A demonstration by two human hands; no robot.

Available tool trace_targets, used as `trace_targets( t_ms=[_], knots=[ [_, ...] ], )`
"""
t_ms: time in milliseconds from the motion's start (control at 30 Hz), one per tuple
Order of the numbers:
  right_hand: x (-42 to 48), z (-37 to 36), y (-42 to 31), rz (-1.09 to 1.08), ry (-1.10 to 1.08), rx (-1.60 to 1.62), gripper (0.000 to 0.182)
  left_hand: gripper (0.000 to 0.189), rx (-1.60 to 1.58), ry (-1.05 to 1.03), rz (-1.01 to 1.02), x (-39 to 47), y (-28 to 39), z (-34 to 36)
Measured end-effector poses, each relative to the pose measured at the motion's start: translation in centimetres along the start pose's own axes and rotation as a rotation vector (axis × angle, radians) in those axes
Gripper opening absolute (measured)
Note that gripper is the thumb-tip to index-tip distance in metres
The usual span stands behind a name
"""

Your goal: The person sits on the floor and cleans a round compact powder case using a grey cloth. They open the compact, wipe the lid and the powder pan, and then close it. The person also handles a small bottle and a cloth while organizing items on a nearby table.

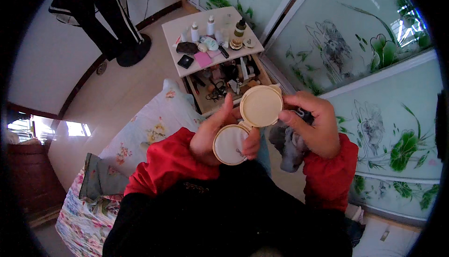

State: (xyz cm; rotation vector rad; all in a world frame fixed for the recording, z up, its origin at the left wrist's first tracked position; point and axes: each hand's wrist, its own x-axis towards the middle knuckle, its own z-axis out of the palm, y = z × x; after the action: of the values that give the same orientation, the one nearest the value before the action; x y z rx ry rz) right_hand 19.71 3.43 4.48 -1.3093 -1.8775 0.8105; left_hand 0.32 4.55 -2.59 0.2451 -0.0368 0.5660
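A cream-coloured round cosmetic compact (261, 105) with a gold-toned rim is spread open in front of my chest. Its two discs meet at a hinge. The lower disc holds a white puff (228, 145) whose band bears writing. My left hand (207, 138) grips this lower part, thumb raised, with fingertips over the puff's right edge. At the right edge of the upper disc, my right hand (314, 123) pinches the rim between thumb and fingers. The upper disc shows a plain cream face; the compact's other side is hidden.
Ahead stands a white nightstand (217, 22) with bottles, jars and a pink item. Its open drawer (207, 104) is full of small things. A flowered bedspread (119, 151) lies left, patterned glass sliding doors (326, 46) right. A person's dark-trousered legs (101, 15) are at upper left.
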Motion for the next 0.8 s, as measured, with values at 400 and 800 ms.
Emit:
trace_targets(
  t_ms=[400,800],
  knots=[
    [-0.3,0.9,0.0,0.124,0.112,0.018,0.017,0.06,-0.063,0.201,0.061,0.1,0.8,-0.5],
    [-1.1,4.2,0.1,-0.281,0.261,-0.446,0.017,0.056,-0.109,0.301,0.222,0.5,0.1,-1.6]
  ],
)
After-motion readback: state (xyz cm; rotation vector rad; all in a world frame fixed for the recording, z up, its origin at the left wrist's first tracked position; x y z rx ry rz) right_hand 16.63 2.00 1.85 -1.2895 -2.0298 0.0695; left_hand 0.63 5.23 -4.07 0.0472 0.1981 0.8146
